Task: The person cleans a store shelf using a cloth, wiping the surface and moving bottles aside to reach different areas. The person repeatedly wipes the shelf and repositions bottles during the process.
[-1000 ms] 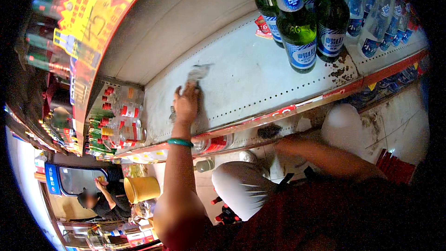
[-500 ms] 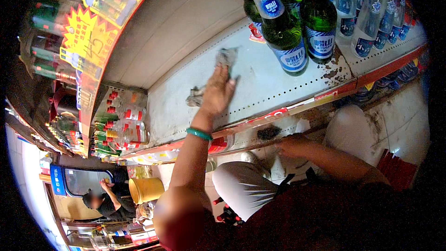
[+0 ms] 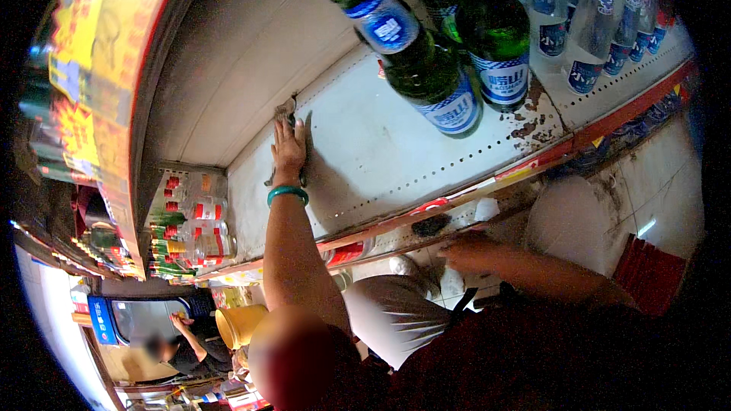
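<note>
My left hand (image 3: 288, 151), with a green bangle (image 3: 288, 195) on the wrist, reaches deep onto a white metal shelf (image 3: 358, 175). Its fingers stretch forward and hold a grey, dirty-looking rag (image 3: 285, 109) down where the shelf meets the back panel. Part of the rag shows past the fingertips, and the palm covers the rest. Green glass beer bottles (image 3: 449, 103) with blue-and-white labels stand on the shelf to the right of this hand. My right hand (image 3: 468, 251) is low in front of the shelf's edge, near my knee; its fingers are too dark to make out.
Clear glass bottles (image 3: 585, 53) stand at the far right of the shelf. Red-capped bottles (image 3: 202, 217) are at its left end. A shelf edge with yellow price signs (image 3: 84, 91) hangs close on the left. Behind, a person (image 3: 190, 346) is near a yellow bucket (image 3: 240, 325).
My left hand has slid the rag leftward and farther back, up to the back panel. The view has shifted a little, so the beer bottles appear farther left. My right hand stays low.
</note>
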`<state>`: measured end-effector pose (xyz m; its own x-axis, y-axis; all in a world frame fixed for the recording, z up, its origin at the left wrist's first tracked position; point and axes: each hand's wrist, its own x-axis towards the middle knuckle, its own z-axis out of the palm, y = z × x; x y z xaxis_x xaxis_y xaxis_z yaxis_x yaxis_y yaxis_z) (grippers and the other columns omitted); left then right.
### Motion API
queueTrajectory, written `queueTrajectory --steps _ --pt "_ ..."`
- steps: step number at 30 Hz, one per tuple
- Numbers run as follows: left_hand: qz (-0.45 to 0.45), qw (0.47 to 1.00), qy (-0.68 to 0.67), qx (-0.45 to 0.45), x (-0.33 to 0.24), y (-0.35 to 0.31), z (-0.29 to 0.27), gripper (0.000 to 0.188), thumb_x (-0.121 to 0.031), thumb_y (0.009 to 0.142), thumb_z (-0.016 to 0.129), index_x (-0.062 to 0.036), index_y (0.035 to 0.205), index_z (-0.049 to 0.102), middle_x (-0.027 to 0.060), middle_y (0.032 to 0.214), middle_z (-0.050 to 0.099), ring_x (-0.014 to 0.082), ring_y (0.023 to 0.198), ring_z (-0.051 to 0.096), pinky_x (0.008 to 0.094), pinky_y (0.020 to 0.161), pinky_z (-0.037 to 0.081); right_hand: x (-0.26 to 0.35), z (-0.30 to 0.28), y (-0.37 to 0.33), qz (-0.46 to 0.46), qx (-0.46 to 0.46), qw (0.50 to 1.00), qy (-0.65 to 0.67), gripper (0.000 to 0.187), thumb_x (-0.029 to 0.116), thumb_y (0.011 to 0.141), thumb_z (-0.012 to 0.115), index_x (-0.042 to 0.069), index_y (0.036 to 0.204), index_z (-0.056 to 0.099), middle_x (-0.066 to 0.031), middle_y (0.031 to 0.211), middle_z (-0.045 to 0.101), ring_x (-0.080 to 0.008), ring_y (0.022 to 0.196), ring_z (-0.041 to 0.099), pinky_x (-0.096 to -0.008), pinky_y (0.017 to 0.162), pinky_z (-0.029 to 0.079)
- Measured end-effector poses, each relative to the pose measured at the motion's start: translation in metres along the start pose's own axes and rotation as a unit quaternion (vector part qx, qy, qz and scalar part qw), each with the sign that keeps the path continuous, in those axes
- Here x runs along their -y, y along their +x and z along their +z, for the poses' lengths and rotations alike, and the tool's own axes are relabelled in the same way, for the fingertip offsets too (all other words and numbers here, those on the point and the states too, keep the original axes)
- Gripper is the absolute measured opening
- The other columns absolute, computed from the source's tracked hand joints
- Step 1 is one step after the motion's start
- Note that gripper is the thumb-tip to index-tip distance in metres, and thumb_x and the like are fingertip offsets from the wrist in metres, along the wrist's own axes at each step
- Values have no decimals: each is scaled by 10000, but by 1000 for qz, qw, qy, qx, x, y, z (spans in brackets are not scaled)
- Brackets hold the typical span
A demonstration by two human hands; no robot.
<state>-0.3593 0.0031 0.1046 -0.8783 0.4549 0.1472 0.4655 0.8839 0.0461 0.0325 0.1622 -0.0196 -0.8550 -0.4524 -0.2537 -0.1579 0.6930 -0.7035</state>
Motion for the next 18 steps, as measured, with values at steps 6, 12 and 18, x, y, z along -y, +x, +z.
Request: queueTrajectory --steps 6,12,18 --pt "215 968 -121 -39 -115 19 -1 514 -381 932 368 -75 1346 367 185 1412 289 314 1313 272 371 1062 245 9 -28 -14 7 -42 999 19 295 272 820 554 28 986 561 -180 929 599 -351 887 590 -480 755 473" --pt "318 928 -195 20 -151 -32 -18 447 -350 928 379 -109 1297 454 149 1384 361 296 1284 334 370 1052 263 23 -29 -15 46 -18 997 62 260 269 810 568 40 933 561 -182 887 604 -352 832 601 -494 726 472" --pt "305 917 -254 40 -168 -92 -39 376 -13 817 513 -129 1169 573 126 1276 499 281 1184 460 326 1000 352 7 -7 -7 31 -3 998 -55 265 277 822 557 47 951 578 -172 906 608 -341 853 607 -483 729 488"
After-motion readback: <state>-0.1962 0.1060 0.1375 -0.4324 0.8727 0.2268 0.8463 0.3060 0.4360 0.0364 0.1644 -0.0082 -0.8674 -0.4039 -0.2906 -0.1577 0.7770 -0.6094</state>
